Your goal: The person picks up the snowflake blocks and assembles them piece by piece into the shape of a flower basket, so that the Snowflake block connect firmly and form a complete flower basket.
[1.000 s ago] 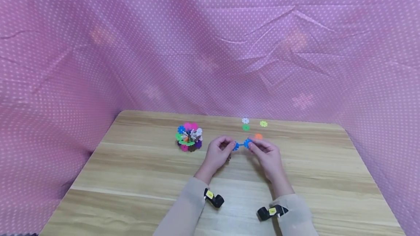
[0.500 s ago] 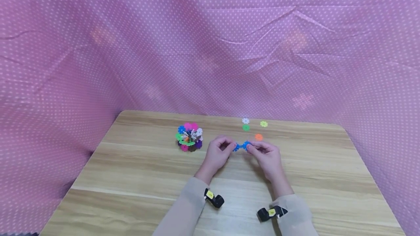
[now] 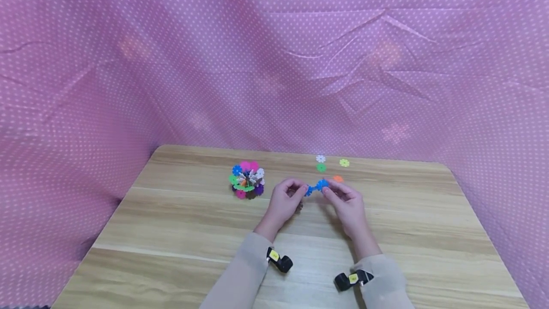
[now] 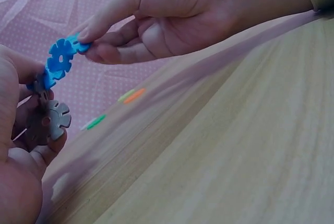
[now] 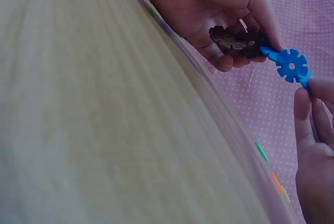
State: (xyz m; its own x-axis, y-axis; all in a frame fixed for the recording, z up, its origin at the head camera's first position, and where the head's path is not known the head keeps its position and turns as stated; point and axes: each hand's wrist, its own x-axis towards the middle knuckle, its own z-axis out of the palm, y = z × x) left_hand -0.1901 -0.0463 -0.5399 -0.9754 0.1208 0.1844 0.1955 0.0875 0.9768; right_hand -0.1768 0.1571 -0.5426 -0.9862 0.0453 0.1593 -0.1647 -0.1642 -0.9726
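Observation:
Both hands are raised over the middle of the table, joined by a short chain of blue snowflake discs, notched plastic pieces slotted into each other. My left hand pinches the chain's left end between thumb and fingers. Brown snowflake discs hang from that end, partly inside the left fingers. At the opposite end, the thumb and fingertips of my right hand pinch a blue disc. One blue disc between the hands faces the right wrist view, its centre hole showing.
Left of the hands, a ball-like cluster of many-coloured snowflake discs stands on the wooden table. Loose discs lie behind the hands: white, green, yellow and orange. A pink dotted cloth hangs around the back and sides.
My right hand has shifted slightly left and tilted its end of the blue chain upward. The brown piece below the left hand dipped out of sight and shows again. The left hand keeps its place.

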